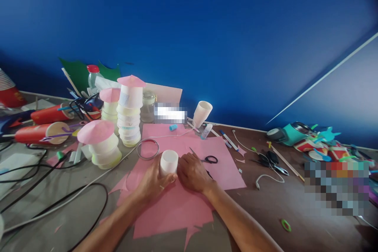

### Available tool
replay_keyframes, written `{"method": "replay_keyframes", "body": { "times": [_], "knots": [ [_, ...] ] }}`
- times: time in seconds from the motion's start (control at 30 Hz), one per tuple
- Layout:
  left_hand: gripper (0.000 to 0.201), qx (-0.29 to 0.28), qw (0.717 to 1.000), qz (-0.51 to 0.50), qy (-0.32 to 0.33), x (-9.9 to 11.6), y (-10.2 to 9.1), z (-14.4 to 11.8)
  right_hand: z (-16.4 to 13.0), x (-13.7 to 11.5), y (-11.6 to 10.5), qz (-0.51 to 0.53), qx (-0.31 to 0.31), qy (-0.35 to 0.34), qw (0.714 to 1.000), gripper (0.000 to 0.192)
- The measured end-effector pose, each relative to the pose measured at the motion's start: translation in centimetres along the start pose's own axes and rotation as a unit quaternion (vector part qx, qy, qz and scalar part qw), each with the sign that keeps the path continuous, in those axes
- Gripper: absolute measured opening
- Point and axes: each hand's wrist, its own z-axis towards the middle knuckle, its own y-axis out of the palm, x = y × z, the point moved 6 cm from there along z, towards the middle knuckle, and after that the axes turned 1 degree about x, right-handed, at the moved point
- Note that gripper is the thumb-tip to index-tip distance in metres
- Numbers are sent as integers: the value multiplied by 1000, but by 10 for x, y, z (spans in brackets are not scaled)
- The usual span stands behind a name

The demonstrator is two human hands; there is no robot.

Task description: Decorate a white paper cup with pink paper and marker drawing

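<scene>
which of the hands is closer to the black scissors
Right. The right hand lies just beside the black scissors on the pink paper; the left hand sits farther off, holding the white cup.

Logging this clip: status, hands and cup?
Left hand grips white cup on pink paper. Right hand rests against it. Scissors close behind.

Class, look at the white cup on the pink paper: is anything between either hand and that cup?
Nothing visible. The left hand wraps the cup from its left side, and the right hand rests against its right side. The scissors lie just beyond the right hand, not between hand and cup.
</scene>
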Motion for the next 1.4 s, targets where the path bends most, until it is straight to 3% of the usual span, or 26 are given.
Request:
{"method": "replay_keyframes", "body": {
  "times": [0.17,0.3,0.4,0.57,0.63,0.73,0.8,0.97,1.1,1.4],
  "knots": [
    [40,-17,1000,-3,9,3,1,-2,-1,0,1,8,7,3,1000,17],
    [44,-19,1000,-18,14,7,0,-3,-4,7,-4,38,58,13,997,39],
    [44,-26,1000,-17,4,4,1,-2,-6,17,-10,114,121,46,985,42],
    [48,-8,1000,4,16,0,0,0,-14,36,-11,368,199,160,894,30],
    [46,23,999,10,27,0,-3,1,-17,38,-11,425,220,174,861,31],
    [42,51,998,20,33,2,-6,1,-21,39,-11,458,247,162,838,32],
    [39,46,998,21,27,3,-5,1,-23,39,-10,445,264,151,842,31],
    [37,29,999,17,16,8,-4,1,-30,37,-11,304,311,134,890,38],
    [35,24,1000,8,-5,11,-6,1,-35,23,-20,201,330,70,920,36],
    [52,3,1000,0,22,7,-5,2,-36,-4,-37,189,315,-27,930,35]
  ]
}}
